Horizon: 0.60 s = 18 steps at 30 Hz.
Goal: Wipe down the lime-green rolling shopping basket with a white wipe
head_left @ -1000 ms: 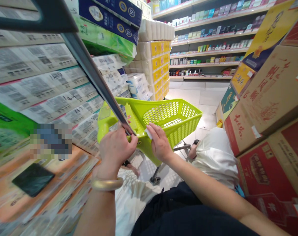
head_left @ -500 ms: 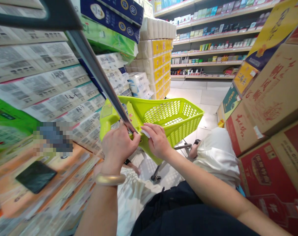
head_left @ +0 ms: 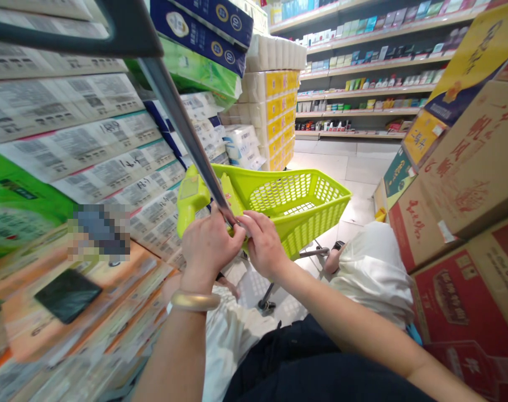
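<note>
At the far left, wrapped packs of toilet paper (head_left: 70, 139) stood stacked in a wall, their printed sides smeared by the wide lens, with blue-and-gold packs (head_left: 199, 28) and green packs (head_left: 187, 72) piled above them. Lower down, a dark flat rectangle (head_left: 67, 296) lay on an orange package (head_left: 28, 329), too blurred to name. A long grey metal pole (head_left: 182, 128) ran from a dark bar (head_left: 124, 33) at the upper left, its long axis slanting down toward the near end of a lime-green plastic trolley basket (head_left: 316, 209). The pole's lower end met the left grip (head_left: 210, 248), making that hand the nearer of the two; its fingers were curled closed, with a gold bangle (head_left: 193, 301) on the wrist below. The right grip (head_left: 264, 243) sat just beside it, fingers bent inward and almost meeting the left hand, above the basket's green front edge. Whether either hand was clamped on anything could not be told, as the fingers hid the space between them. Behind the basket rose stacked yellow-labelled toilet rolls (head_left: 271, 100), and store shelves (head_left: 363, 72) lined the far wall. A white sack (head_left: 373, 273) lay to the right of the basket, beside stacked cardboard cartons (head_left: 459, 178).
</note>
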Each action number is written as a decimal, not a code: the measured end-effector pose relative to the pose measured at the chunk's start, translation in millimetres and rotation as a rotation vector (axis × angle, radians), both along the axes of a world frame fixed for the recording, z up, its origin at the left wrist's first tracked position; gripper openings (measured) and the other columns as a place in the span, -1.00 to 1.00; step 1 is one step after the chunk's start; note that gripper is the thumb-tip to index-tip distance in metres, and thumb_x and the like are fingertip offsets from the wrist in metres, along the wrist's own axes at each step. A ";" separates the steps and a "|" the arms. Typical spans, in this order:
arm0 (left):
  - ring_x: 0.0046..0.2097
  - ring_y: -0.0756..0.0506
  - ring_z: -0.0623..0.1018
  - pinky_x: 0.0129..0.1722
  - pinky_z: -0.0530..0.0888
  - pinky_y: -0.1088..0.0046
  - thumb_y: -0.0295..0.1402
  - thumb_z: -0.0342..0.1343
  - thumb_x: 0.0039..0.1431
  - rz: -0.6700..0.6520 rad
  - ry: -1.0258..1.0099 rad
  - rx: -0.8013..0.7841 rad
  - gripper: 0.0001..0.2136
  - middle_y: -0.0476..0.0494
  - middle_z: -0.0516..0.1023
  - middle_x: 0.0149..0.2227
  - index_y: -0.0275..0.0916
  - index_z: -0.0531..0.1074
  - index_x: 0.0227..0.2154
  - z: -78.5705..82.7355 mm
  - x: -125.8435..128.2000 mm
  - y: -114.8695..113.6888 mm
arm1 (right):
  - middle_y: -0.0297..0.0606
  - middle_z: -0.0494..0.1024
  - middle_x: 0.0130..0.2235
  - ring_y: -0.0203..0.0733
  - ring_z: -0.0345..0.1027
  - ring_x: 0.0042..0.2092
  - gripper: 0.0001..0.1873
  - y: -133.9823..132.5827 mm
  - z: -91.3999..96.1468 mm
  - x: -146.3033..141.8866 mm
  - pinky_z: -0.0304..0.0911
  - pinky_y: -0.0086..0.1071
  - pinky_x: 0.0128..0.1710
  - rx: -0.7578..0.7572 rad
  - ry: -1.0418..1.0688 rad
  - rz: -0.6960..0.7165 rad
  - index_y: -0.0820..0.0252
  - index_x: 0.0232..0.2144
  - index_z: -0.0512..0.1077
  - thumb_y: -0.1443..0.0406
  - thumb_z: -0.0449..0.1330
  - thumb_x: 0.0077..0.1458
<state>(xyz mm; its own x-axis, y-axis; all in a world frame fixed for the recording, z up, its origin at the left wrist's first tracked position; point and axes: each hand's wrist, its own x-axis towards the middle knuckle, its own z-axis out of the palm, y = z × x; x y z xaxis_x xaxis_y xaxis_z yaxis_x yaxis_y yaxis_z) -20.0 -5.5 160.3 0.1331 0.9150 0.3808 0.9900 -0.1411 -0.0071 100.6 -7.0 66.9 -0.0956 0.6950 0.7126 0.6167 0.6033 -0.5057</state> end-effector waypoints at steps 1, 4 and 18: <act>-0.19 -0.26 0.63 -0.18 0.46 0.28 -0.16 -0.05 0.15 -0.003 0.000 -0.003 -0.58 -0.24 0.64 -0.25 -0.25 0.38 0.01 -0.1 -0.4 0.3 | -0.11 0.39 0.18 -0.10 0.19 0.22 -0.42 0.6 -2.0 3.5 0.05 -0.13 0.29 -0.009 -0.021 -0.012 0.14 0.16 0.34 0.48 0.00 0.08; -0.21 -0.28 0.63 -0.20 0.47 0.24 -0.18 -0.04 0.14 -0.006 0.000 -0.001 -0.60 -0.24 0.64 -0.27 -0.23 0.40 -0.02 0.2 -1.1 0.3 | -0.13 0.40 0.17 -0.12 0.19 0.23 -0.41 8.7 -15.0 26.0 -0.02 -0.12 0.31 -0.056 -0.034 -0.117 0.13 0.14 0.35 0.51 -0.02 0.07; -0.24 -0.31 0.62 -0.21 0.46 0.22 -0.16 -0.06 0.14 0.011 0.020 0.026 -0.56 -0.20 0.62 -0.34 -0.24 0.38 0.02 0.3 -1.9 3.4 | -0.10 0.41 0.16 -0.12 0.23 0.21 -0.44 6.2 -3.1 3.2 -0.06 -0.15 0.32 -0.040 -0.024 -0.094 0.17 0.11 0.35 0.50 0.01 0.06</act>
